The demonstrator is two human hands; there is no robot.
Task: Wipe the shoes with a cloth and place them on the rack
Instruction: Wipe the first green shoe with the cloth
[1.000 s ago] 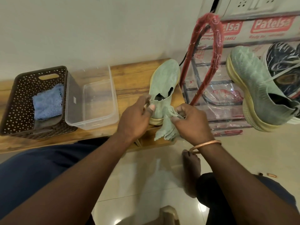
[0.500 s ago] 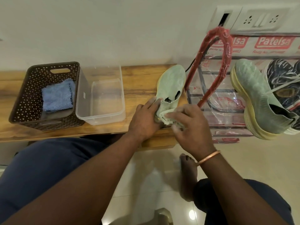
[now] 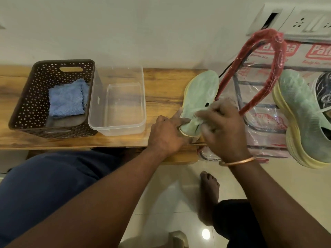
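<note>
A pale green shoe [image 3: 201, 93] lies on the wooden bench [image 3: 161, 97], toe pointing away from me. My left hand [image 3: 167, 134] grips its heel at the bench's front edge. My right hand [image 3: 222, 128] holds a pale green cloth [image 3: 198, 116] bunched against the shoe's opening; the hand is blurred and covers most of the cloth. To the right, the matching green shoe [image 3: 304, 119] sits tilted on the plastic-wrapped rack [image 3: 258, 108], with a dark shoe [image 3: 322, 88] behind it.
A brown perforated basket [image 3: 32, 104] with a folded blue cloth [image 3: 67, 98] stands at the bench's left. A clear plastic tub [image 3: 118, 101] sits beside it. The rack's red wrapped frame [image 3: 275, 56] arches next to the shoe. My bare foot [image 3: 209, 192] rests on the tiled floor.
My right hand has carried the cloth up from the shoe's heel onto its opening. The left hand stays on the heel. The camera has tilted slightly.
</note>
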